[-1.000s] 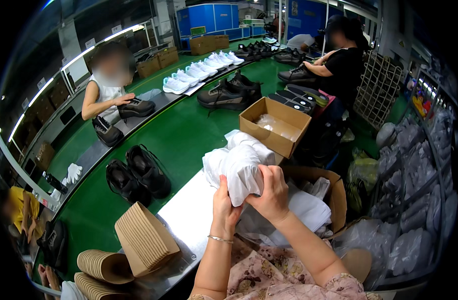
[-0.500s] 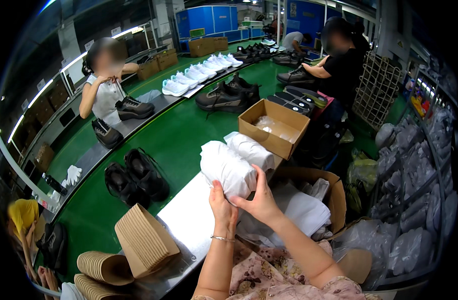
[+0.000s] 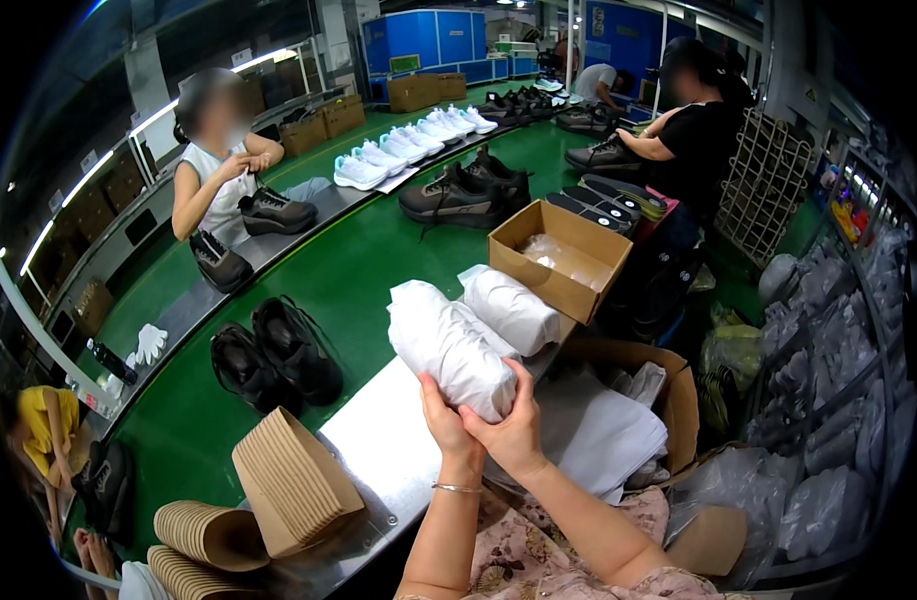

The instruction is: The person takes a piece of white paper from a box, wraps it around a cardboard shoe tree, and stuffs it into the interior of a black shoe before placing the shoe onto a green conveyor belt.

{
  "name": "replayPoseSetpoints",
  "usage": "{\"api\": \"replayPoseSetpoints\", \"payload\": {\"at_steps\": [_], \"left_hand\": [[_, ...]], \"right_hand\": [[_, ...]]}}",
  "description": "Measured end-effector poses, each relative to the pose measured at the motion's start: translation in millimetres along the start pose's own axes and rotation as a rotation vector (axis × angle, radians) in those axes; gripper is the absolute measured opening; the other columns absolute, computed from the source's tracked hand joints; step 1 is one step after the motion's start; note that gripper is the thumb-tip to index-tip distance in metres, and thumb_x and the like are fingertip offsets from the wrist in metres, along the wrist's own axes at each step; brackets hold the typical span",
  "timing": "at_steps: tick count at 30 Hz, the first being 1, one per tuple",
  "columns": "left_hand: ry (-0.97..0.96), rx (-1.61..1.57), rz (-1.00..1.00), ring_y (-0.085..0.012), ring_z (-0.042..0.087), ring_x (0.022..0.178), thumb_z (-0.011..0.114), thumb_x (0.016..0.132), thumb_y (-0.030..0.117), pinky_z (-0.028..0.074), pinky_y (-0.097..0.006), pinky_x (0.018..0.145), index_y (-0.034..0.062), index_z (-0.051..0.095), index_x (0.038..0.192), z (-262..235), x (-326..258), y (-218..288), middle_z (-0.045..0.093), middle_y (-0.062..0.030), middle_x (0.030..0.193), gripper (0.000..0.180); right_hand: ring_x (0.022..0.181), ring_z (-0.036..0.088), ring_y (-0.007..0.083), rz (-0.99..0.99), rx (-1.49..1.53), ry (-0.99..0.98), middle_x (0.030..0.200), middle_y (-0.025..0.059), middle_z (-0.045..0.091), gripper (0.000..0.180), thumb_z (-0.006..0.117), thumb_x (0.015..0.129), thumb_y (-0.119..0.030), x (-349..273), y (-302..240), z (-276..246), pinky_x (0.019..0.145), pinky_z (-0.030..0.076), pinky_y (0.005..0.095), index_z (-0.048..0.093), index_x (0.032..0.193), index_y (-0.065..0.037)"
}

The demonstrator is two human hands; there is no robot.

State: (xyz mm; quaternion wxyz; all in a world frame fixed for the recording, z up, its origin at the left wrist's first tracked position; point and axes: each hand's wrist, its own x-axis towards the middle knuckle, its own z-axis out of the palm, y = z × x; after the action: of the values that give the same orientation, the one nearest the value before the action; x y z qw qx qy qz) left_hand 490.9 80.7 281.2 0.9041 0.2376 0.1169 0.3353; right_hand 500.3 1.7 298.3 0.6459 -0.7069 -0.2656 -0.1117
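Note:
A bundle wrapped in white paper [image 3: 446, 340] is held between my two hands over the metal bench top [image 3: 373, 415]. My left hand [image 3: 448, 415] grips the near end from the left, and my right hand [image 3: 510, 425] closes round the same end from the right. What the paper covers is hidden. Just beyond it a second white paper bundle [image 3: 518, 312] rests by an open cardboard box [image 3: 558, 255] with clear plastic packets inside. White paper sheets [image 3: 593, 425] lie to the right of my hands.
Left of the bench top are a pair of black shoes [image 3: 278, 350] and nested brown card inserts [image 3: 288, 480]. Grey-brown shoes [image 3: 463, 190] and white sneakers [image 3: 408, 145] stand on the green line. Co-workers sit across and at the far right. A rack of plastic-wrapped items [image 3: 828, 400] stands at right.
My hands have come closer together round the near end of the bundle, which now shows more lengthwise. The co-worker across has lowered their hands toward a shoe.

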Motion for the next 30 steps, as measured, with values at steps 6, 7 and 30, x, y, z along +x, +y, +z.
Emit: {"api": "replayPoseSetpoints", "payload": {"at_steps": [6, 7, 30], "left_hand": [[0.041, -0.147, -0.081, -0.0263, 0.051, 0.109, 0.045, 0.091, 0.046, 0.04, -0.036, 0.096, -0.0023, 0.038, 0.126, 26, -14, 20, 0.05, -0.0158, 0.12, 0.06], [-0.067, -0.176, -0.141, -0.0264, 0.051, 0.109, 0.047, 0.089, 0.046, 0.04, -0.036, 0.096, -0.002, 0.038, 0.126, 20, -11, 22, 0.05, -0.0153, 0.12, 0.061], [0.08, 1.524, 0.836, -0.0371, 0.029, 0.128, 0.048, 0.092, 0.024, 0.021, -0.041, 0.106, -0.0096, 0.028, 0.132, -18, -21, 50, 0.029, -0.0266, 0.137, 0.056]], "right_hand": [[0.102, 0.053, 0.0253, 0.024, 0.107, -0.052, 0.112, 0.0196, 0.052, 0.075, 0.077, 0.064, -0.012, -2, 2, -3, 0.086, 0.044, 0.0348, 0.034, 0.124, 0.001], [0.104, 0.053, 0.028, 0.033, 0.135, -0.077, 0.113, 0.0211, 0.051, 0.076, 0.077, 0.064, -0.012, -5, -3, -5, 0.086, 0.044, 0.036, 0.033, 0.125, 0.001], [0.085, 0.054, 0.032, -0.289, -0.211, -0.204, 0.097, 0.0193, 0.051, 0.074, 0.083, 0.059, -0.018, -26, 2, -54, 0.074, 0.046, 0.0374, 0.037, 0.113, 0.003]]}}
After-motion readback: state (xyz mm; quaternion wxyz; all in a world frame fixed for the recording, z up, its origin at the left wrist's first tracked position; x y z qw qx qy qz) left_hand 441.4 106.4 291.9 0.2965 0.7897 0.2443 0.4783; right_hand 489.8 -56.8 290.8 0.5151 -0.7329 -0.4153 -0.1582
